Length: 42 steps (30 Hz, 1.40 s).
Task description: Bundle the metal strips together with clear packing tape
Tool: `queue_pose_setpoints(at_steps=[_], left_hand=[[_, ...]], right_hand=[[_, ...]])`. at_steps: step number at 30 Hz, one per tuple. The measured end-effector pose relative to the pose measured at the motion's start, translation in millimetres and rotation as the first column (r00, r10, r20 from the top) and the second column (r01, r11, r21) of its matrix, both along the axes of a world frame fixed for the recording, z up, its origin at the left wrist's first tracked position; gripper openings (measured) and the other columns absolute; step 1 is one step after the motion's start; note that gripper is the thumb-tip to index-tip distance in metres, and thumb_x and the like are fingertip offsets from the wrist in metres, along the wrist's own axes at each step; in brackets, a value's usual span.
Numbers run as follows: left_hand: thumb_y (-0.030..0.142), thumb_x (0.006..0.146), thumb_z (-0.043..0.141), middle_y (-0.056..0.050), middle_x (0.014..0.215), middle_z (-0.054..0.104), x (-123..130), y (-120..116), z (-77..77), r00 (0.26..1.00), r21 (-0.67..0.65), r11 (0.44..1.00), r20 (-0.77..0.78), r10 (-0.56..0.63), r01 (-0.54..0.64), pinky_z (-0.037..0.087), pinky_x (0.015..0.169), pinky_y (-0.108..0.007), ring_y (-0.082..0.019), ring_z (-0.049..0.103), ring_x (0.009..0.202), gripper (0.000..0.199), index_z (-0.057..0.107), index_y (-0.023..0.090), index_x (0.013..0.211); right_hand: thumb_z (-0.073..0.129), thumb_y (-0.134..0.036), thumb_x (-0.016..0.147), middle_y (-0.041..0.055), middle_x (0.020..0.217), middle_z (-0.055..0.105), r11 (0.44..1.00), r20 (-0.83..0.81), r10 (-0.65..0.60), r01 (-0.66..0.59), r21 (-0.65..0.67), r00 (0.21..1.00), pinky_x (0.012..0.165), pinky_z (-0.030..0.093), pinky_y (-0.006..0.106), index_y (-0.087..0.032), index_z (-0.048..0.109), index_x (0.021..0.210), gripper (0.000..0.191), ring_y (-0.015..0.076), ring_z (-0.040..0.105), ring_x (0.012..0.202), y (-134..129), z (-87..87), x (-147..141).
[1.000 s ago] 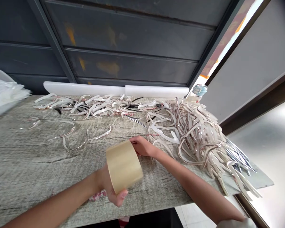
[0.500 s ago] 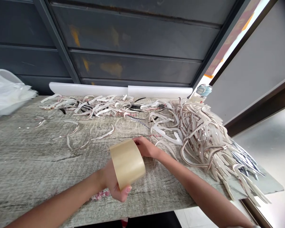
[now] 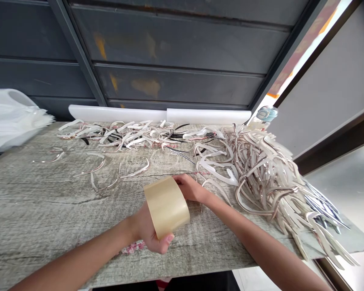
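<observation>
A wide roll of clear packing tape [image 3: 166, 207] stands tilted in front of me, a little above the tabletop. My left hand [image 3: 150, 231] cups it from below, with the fingers curling round its lower edge. My right hand [image 3: 190, 188] grips its far rim from the right. Just beyond the right hand lies a large heap of curved white strips with metal-looking edges [image 3: 261, 182]. A looser row of similar strips [image 3: 124, 135] runs along the back of the wood-grain table [image 3: 48, 206]. The tape's core is hidden by my hands.
Several thin curved pieces [image 3: 100, 169] lie loose left of my hands. A white plastic bag [image 3: 15, 121] sits at the far left, and a white foam tube [image 3: 118, 114] lines the back edge before a dark metal panel. The table's right end meets a bright opening.
The whole scene has shifted right and slightly up in view as my head turned. The tape roll has rotated a little in my hands, and the white sleeve at lower right has left view.
</observation>
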<state>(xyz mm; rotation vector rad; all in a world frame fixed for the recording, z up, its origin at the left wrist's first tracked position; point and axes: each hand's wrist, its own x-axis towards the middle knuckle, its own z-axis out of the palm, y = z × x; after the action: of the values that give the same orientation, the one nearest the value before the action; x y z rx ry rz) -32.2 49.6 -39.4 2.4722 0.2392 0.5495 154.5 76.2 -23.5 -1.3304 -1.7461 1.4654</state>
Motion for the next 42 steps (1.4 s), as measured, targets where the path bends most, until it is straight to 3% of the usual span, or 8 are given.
queue_pose_setpoints(at_steps=[7, 12, 16, 21, 26, 31, 37, 42], left_hand=[[0.041, 0.068, 0.059, -0.008, 0.093, 0.064, 0.3, 1.4, -2.2, 0.998, -0.096, 0.993, 0.014, -0.063, 0.064, 0.044, 0.094, -0.041, -0.032, 0.056, 0.096, 0.041, 0.059, 0.021, 0.104], [0.048, 0.080, 0.052, -0.013, 0.102, 0.064, -1.1, 4.7, 2.7, 0.986, -0.315, 0.945, 0.166, -0.036, 0.087, 0.048, 0.088, -0.043, -0.032, 0.060, 0.095, 0.047, 0.055, 0.021, 0.118], [0.060, 0.091, 0.035, -0.017, 0.110, 0.062, -4.5, 2.0, 5.0, 0.969, -0.613, 0.786, 0.233, 0.082, 0.081, 0.050, 0.083, -0.041, -0.031, 0.062, 0.096, 0.055, 0.057, 0.020, 0.122], [0.067, 0.082, 0.050, -0.016, 0.099, 0.069, -0.5, 0.2, 0.7, 0.866, -0.843, 0.523, 0.349, 0.358, 0.124, 0.051, 0.081, -0.038, -0.029, 0.064, 0.089, 0.062, 0.068, 0.013, 0.107], [0.067, 0.074, 0.058, -0.017, 0.090, 0.072, 8.8, 0.7, 14.2, 0.791, -0.925, 0.374, 0.282, 0.544, 0.072, 0.052, 0.078, -0.039, -0.032, 0.065, 0.086, 0.061, 0.071, 0.010, 0.092], [0.063, 0.067, 0.064, -0.017, 0.084, 0.072, 11.8, 9.2, 33.0, 0.729, -0.968, 0.216, 0.238, 0.641, 0.126, 0.055, 0.077, -0.044, -0.039, 0.067, 0.090, 0.059, 0.071, 0.009, 0.089], [0.051, 0.073, 0.059, -0.012, 0.080, 0.072, 1.6, 32.5, 54.3, 0.609, -0.976, 0.110, 0.205, 0.767, 0.190, 0.058, 0.071, -0.038, -0.032, 0.070, 0.079, 0.047, 0.069, 0.008, 0.088], [0.050, 0.074, 0.055, -0.015, 0.075, 0.073, -5.8, 43.9, 56.8, 0.542, -0.982, -0.004, 0.101, 0.835, 0.190, 0.060, 0.064, -0.040, -0.029, 0.069, 0.066, 0.049, 0.068, 0.007, 0.092]], right_hand=[[0.046, -0.020, 0.085, -0.0019, 0.064, 0.058, 0.999, -0.009, -0.016, 0.015, -0.029, 1.000, 0.039, 0.033, 0.017, -0.014, 0.069, 0.098, 0.028, 0.0050, 0.042, 0.043, -1.2, -4.4, 0.0], [0.045, -0.016, 0.085, -0.0029, 0.061, 0.056, 0.998, -0.006, -0.039, 0.038, -0.044, 0.999, 0.037, 0.033, 0.016, -0.013, 0.067, 0.098, 0.026, 0.0047, 0.043, 0.041, -1.3, -2.0, -0.8], [0.044, -0.020, 0.089, -0.0046, 0.053, 0.052, 0.998, -0.028, -0.040, 0.038, -0.056, 0.999, 0.035, 0.033, 0.016, -0.013, 0.063, 0.101, 0.024, 0.0064, 0.045, 0.038, -0.9, -1.9, -1.1], [0.044, -0.028, 0.092, -0.0046, 0.051, 0.054, 0.996, -0.058, -0.034, 0.029, -0.083, 0.998, 0.035, 0.034, 0.017, -0.014, 0.061, 0.102, 0.024, 0.0058, 0.042, 0.034, 0.5, -4.5, -0.8], [0.046, -0.027, 0.090, -0.0048, 0.057, 0.055, 0.993, -0.066, -0.063, 0.056, -0.105, 0.996, 0.035, 0.037, 0.016, -0.015, 0.058, 0.107, 0.023, 0.0058, 0.046, 0.038, 2.1, -7.7, -0.3], [0.045, -0.018, 0.088, -0.0054, 0.061, 0.055, 0.990, -0.070, -0.083, 0.074, -0.121, 0.994, 0.034, 0.035, 0.014, -0.016, 0.055, 0.108, 0.022, 0.0040, 0.046, 0.038, 2.6, -5.6, -0.9], [0.046, -0.018, 0.087, -0.0047, 0.066, 0.059, 0.988, -0.058, -0.090, 0.081, -0.134, 0.994, 0.034, 0.036, 0.015, -0.018, 0.055, 0.107, 0.022, 0.0038, 0.045, 0.038, 1.5, -0.6, -2.8], [0.042, -0.013, 0.086, -0.0048, 0.064, 0.056, 0.987, -0.034, -0.088, 0.083, -0.135, 0.996, 0.035, 0.037, 0.015, -0.018, 0.056, 0.107, 0.026, 0.0038, 0.045, 0.038, 0.7, 1.9, -3.7]])
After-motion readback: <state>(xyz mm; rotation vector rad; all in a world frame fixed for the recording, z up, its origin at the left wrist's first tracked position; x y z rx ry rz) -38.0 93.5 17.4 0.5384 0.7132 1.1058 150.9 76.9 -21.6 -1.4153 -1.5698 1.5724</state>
